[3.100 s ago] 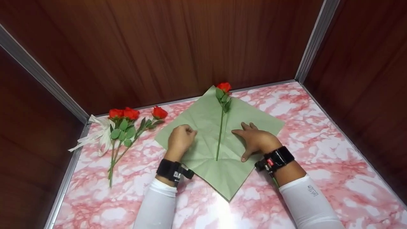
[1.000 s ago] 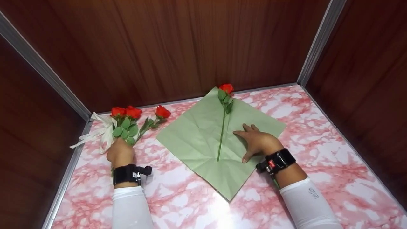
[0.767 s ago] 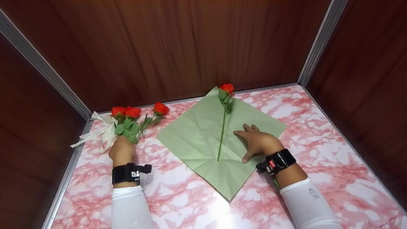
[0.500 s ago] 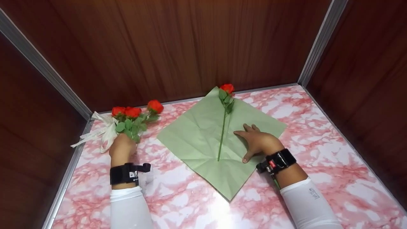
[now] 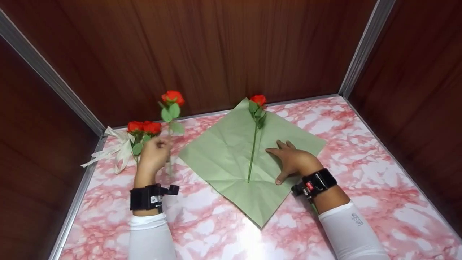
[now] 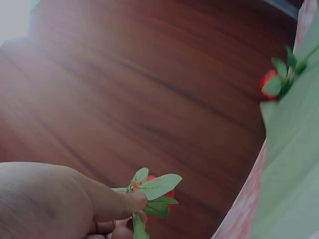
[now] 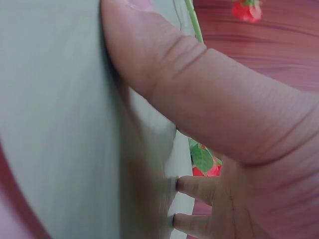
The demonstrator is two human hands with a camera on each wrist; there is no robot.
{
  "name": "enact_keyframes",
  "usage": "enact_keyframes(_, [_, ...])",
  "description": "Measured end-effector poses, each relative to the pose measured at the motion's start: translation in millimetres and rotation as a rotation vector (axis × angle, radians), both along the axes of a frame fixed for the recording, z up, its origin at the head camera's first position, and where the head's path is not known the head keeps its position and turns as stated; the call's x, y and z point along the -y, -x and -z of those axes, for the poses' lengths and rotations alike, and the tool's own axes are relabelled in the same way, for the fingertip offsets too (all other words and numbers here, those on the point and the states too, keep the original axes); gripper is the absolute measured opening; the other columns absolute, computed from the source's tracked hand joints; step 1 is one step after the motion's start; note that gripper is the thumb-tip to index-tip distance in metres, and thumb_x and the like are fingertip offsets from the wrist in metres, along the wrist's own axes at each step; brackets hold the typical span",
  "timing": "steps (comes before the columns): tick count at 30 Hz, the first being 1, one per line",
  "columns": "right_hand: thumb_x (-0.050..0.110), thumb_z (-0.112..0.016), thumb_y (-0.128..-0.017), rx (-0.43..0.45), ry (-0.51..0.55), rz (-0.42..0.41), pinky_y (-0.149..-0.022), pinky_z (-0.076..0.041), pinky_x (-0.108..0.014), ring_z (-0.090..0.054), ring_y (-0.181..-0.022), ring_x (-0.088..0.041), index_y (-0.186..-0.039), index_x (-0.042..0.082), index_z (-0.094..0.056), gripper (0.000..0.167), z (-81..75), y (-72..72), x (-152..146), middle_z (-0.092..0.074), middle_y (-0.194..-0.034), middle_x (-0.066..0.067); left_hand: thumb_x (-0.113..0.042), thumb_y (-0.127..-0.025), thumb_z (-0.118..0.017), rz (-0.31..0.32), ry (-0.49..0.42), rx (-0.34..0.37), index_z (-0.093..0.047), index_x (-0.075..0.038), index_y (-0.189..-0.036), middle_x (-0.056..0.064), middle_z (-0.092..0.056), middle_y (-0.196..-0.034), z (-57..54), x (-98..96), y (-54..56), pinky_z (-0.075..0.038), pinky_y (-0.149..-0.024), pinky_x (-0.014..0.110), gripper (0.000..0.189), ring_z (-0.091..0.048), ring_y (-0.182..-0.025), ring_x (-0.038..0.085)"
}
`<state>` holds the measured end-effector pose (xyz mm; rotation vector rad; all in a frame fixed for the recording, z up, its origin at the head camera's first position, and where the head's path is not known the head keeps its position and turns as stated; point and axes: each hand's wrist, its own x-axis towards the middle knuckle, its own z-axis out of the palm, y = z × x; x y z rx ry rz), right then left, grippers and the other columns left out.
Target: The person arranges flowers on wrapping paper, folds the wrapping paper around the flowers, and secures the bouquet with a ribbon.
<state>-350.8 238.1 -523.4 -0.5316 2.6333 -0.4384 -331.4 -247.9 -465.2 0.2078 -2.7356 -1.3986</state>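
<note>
My left hand point(image 5: 154, 154) pinches the stem of a red rose point(image 5: 173, 98) and holds it upright above the table. In the left wrist view, thumb and fingers close on the stem just below the green leaves point(image 6: 158, 186). With fingers spread, my right hand point(image 5: 296, 159) rests on the right part of the green wrapping paper point(image 5: 223, 159). A second rose point(image 5: 258, 100) lies along the middle of that paper, its bloom at the top corner. In the right wrist view, the thumb point(image 7: 164, 74) and fingertips touch the paper.
Two more red roses point(image 5: 151, 127) lie at the far left, partly behind my left hand. Beside them is a white ribbon point(image 5: 122, 153). Dark wood-grain panels point(image 5: 231, 54) wall in the pink marbled table point(image 5: 375, 159) at the back and sides.
My left hand went from the paper to the roses at left, took one by the stem, and lifted it upright away from the others. The right hand stayed on the paper.
</note>
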Motion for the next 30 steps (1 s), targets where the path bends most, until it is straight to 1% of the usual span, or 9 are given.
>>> enact_keyframes(3, [0.047,-0.109,-0.072,0.000,0.006,0.006,-0.127,-0.033,-0.084,-0.004,-0.174,-0.060,-0.180,0.024,-0.035,0.133,-0.5,-0.6,-0.8,-0.009,-0.189,-0.028,-0.016,-0.110,-0.071,0.051,-0.164,0.006,-0.074,0.003,-0.126,0.013,-0.076,-0.102,5.7,-31.2,7.4,-0.056,-0.059,0.025,0.025,-0.068,-0.067,0.014])
enact_keyframes(5, [0.046,-0.109,-0.072,-0.003,0.007,0.007,-0.127,-0.033,-0.084,-0.004,-0.173,-0.061,-0.179,0.023,-0.035,0.132,-0.7,-0.8,-0.8,-0.009,-0.189,-0.028,-0.015,-0.108,-0.074,0.075,-0.219,0.006,-0.076,0.001,-0.120,0.014,-0.077,-0.098,11.9,-51.5,11.9,-0.053,-0.054,0.023,0.019,-0.067,-0.062,0.012])
enact_keyframes(8, [0.046,-0.109,-0.072,-0.005,0.008,0.009,-0.128,-0.032,-0.084,-0.004,-0.173,-0.061,-0.179,0.023,-0.035,0.133,-0.1,-0.4,-0.9,-0.009,-0.189,-0.028,-0.015,-0.107,-0.077,0.111,-0.259,0.014,-0.076,-0.001,-0.113,0.012,-0.078,-0.093,19.6,-78.9,17.8,-0.053,-0.053,0.024,0.015,-0.069,-0.061,0.013])
enact_keyframes(11, [0.047,-0.109,-0.072,-0.005,0.007,0.007,-0.127,-0.032,-0.085,-0.005,-0.173,-0.061,-0.179,0.023,-0.035,0.133,0.7,0.0,-0.3,-0.008,-0.189,-0.028,-0.015,-0.105,-0.079,0.130,-0.268,0.002,-0.076,-0.001,-0.110,0.010,-0.078,-0.087,24.7,-102.2,22.2,-0.052,-0.052,0.025,0.014,-0.069,-0.060,0.012])
enact_keyframes(14, [0.048,-0.109,-0.072,-0.004,0.009,0.005,-0.126,-0.032,-0.086,-0.005,-0.173,-0.061,-0.180,0.024,-0.034,0.133,0.5,-0.5,-0.3,-0.008,-0.189,-0.028,-0.014,-0.104,-0.081,0.160,-0.258,0.012,-0.076,0.000,-0.110,0.006,-0.079,-0.088,27.1,-123.7,27.0,-0.051,-0.050,0.024,0.016,-0.070,-0.058,0.010])
enact_keyframes(20, [0.048,-0.109,-0.071,-0.014,0.012,0.003,-0.125,-0.033,-0.086,-0.005,-0.173,-0.062,-0.179,0.023,-0.035,0.134,0.2,-1.4,-0.9,-0.009,-0.189,-0.030,-0.012,-0.103,-0.083,0.250,-0.170,0.013,-0.076,-0.001,-0.104,0.008,-0.081,-0.090,34.7,-163.1,45.3,-0.050,-0.050,0.022,0.014,-0.069,-0.056,0.012])
enact_keyframes(24, [0.048,-0.109,-0.071,-0.014,0.003,0.003,-0.125,-0.035,-0.086,-0.006,-0.173,-0.062,-0.179,0.024,-0.035,0.133,1.7,-0.9,0.5,-0.009,-0.189,-0.029,-0.011,-0.104,-0.082,0.279,-0.129,0.034,-0.075,-0.003,-0.098,0.004,-0.078,-0.085,42.2,-179.3,54.8,-0.053,-0.055,0.024,0.012,-0.071,-0.060,0.019])
enact_keyframes(27, [0.049,-0.108,-0.072,-0.008,-0.011,0.002,-0.125,-0.035,-0.086,-0.005,-0.173,-0.061,-0.180,0.025,-0.034,0.133,1.7,0.0,1.6,-0.008,-0.189,-0.029,-0.011,-0.104,-0.082,0.290,-0.143,0.064,-0.076,-0.004,-0.095,0.001,-0.075,-0.083,46.4,-186.7,58.4,-0.058,-0.058,0.028,0.013,-0.073,-0.063,0.022])
enact_keyframes(30, [0.049,-0.108,-0.073,-0.008,-0.021,0.004,-0.125,-0.035,-0.086,-0.005,-0.173,-0.061,-0.180,0.025,-0.033,0.133,0.3,0.2,1.9,-0.007,-0.189,-0.028,-0.011,-0.104,-0.083,0.310,-0.165,0.082,-0.075,-0.006,-0.094,0.000,-0.073,-0.081,50.2,-192.0,59.6,-0.058,-0.058,0.030,0.013,-0.071,-0.063,0.021])
